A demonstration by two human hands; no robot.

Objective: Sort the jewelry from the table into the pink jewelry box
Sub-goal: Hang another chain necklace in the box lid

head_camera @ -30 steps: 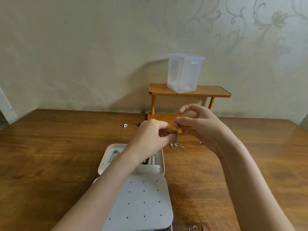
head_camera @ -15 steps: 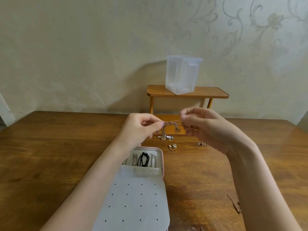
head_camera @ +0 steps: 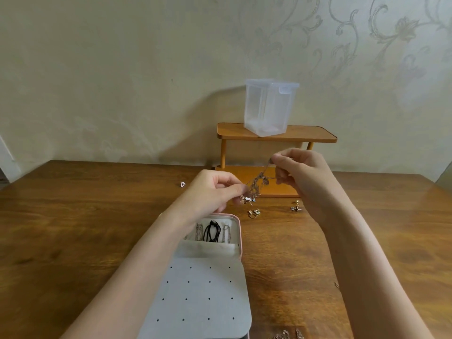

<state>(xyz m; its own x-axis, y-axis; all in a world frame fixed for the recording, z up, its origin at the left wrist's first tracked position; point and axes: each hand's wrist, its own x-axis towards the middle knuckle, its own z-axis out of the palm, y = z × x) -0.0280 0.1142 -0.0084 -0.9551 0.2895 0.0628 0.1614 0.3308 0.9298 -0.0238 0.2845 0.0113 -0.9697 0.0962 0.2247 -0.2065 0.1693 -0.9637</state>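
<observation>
A thin tangled chain necklace [head_camera: 259, 182] hangs in the air between my two hands, above the table. My left hand [head_camera: 215, 192] pinches its lower end, my right hand [head_camera: 298, 170] pinches the upper end, held higher. The pink jewelry box [head_camera: 238, 231] lies open below my left arm, with a black cord [head_camera: 212, 232] and silver chains [head_camera: 199, 231] hanging in its lid pocket. A grey dotted earring panel [head_camera: 203, 294] covers its near half. Loose pieces lie on the table: a gold ring [head_camera: 253, 213], small earrings [head_camera: 296, 206] and a white charm [head_camera: 182, 184].
A small wooden two-tier stand [head_camera: 276, 135] is against the wall, with a clear plastic container [head_camera: 269, 107] on its top shelf. More chain pieces [head_camera: 286, 335] lie at the table's near edge, and a small piece [head_camera: 337, 285] lies by my right forearm.
Both hands lifted the necklace off the table and drew apart. The right hand rose and moved right, stretching the chain between them. The view also tilted.
</observation>
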